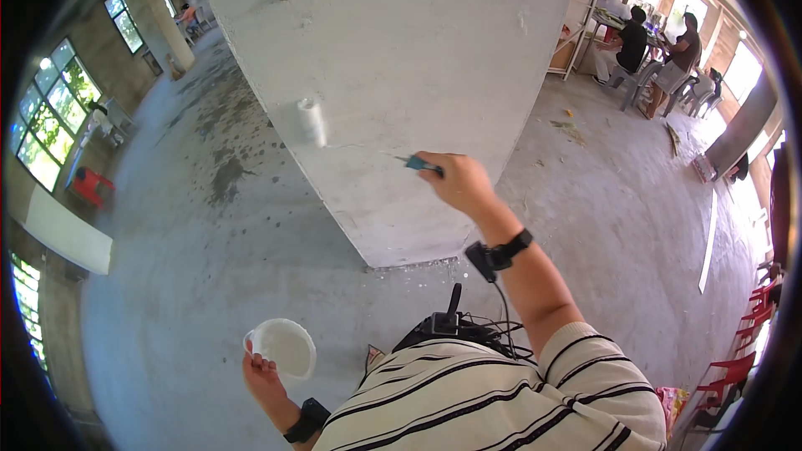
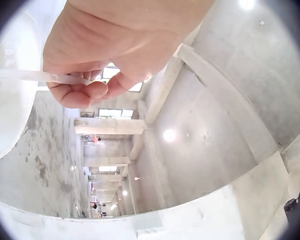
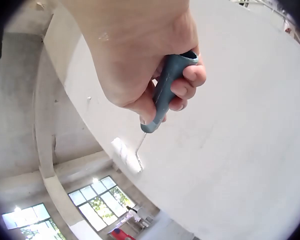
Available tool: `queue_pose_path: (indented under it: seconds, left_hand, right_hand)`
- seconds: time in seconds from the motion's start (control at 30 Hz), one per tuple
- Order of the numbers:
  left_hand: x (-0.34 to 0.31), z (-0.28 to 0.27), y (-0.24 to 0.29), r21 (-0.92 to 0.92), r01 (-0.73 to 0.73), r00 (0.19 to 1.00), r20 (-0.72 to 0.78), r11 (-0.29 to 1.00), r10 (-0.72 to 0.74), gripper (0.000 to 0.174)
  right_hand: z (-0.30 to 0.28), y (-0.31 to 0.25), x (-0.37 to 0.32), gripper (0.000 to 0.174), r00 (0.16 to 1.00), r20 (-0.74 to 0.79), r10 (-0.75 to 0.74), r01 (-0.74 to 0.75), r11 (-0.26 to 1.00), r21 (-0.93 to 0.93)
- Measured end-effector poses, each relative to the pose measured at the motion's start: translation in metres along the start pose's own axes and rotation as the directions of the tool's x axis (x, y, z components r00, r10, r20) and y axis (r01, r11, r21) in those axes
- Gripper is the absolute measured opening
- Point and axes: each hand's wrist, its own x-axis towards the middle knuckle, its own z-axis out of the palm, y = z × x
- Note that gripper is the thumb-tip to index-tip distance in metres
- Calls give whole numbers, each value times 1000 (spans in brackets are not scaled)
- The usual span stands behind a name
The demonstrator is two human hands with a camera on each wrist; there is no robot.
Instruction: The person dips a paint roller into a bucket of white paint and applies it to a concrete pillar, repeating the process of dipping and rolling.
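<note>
My right hand (image 1: 455, 179) grips the dark teal handle (image 3: 168, 87) of a paint roller, fingers wrapped round it. The white roller sleeve (image 1: 312, 123) lies against the pale face of a square pillar (image 1: 401, 58), close to its left edge. In the right wrist view a thin metal rod joins the handle to the sleeve (image 3: 125, 154). Low on the left, my left hand (image 1: 264, 376) holds a white plastic bucket (image 1: 310, 351) by the rim area. The left wrist view shows finger and thumb pinching a whitish strip at the bucket (image 2: 10, 115).
Grey concrete floor (image 1: 192, 267) surrounds the pillar, with dark stains at left. Two people (image 1: 632, 40) sit on chairs at the back right. Red chairs (image 1: 735, 372) line the right edge, and another red chair (image 1: 92, 187) stands far left. Cables (image 1: 493, 332) lie at my waist.
</note>
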Motion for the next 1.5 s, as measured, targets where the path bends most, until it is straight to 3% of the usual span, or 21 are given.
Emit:
queue_pose_path:
  seconds: [0.17,0.33,0.47,0.53,0.67,0.77,0.87,0.93,1.03,1.07,1.13,1.17,1.23,1.37,1.5]
  left_hand:
    - [3,-10,0,-12,7,999,-43,1000,-8,32]
    - [3,-8,-3,-40,20,999,43,999,-18,34]
    - [1,2,-4,10,18,998,54,1000,-18,35]
    - [5,5,-7,42,54,997,46,998,-56,36]
    - [11,9,-12,41,66,996,52,997,-68,37]
    - [10,9,-12,42,74,996,50,996,-76,36]
    - [5,11,-12,55,76,996,30,996,-78,36]
    - [6,13,-13,68,73,997,2,995,-74,35]
    - [12,11,-15,63,100,995,11,993,-101,35]
    - [14,11,-16,62,102,994,18,993,-103,35]
    - [17,8,-19,61,95,995,17,994,-96,35]
    - [18,5,-20,59,94,995,23,994,-95,35]
    - [18,-3,-21,13,85,991,101,996,-86,34]
    - [16,-12,-21,-12,84,992,94,996,-83,34]
    - [7,-7,-17,7,86,996,21,996,-86,35]
  right_hand:
    - [-55,70,-45,30,982,-124,145,-158,982,-106]
    - [-107,135,-98,33,921,-272,279,-325,935,-142]
    - [-133,130,-134,32,863,-385,326,-419,888,-187]
    - [-139,131,-143,32,790,-453,413,-516,847,-129]
    - [-146,139,-143,32,761,-522,385,-497,863,-88]
    - [-161,126,-130,32,796,-470,382,-498,854,-149]
    - [-168,115,-113,31,852,-365,376,-455,877,-157]
    - [-158,106,-96,32,917,-283,282,-344,918,-199]
    - [-127,63,-67,32,959,-157,237,-268,939,-216]
    - [-109,59,-57,30,979,-156,129,-159,966,-202]
    - [-80,27,-36,27,992,-66,108,-117,978,-173]
    - [-61,22,-23,27,998,-62,4,-14,985,-172]
    - [-31,4,-1,26,998,4,-58,58,992,-116]
    - [11,-25,29,27,978,-3,-206,206,977,-52]
    - [5,-16,26,27,985,7,-171,172,984,-38]
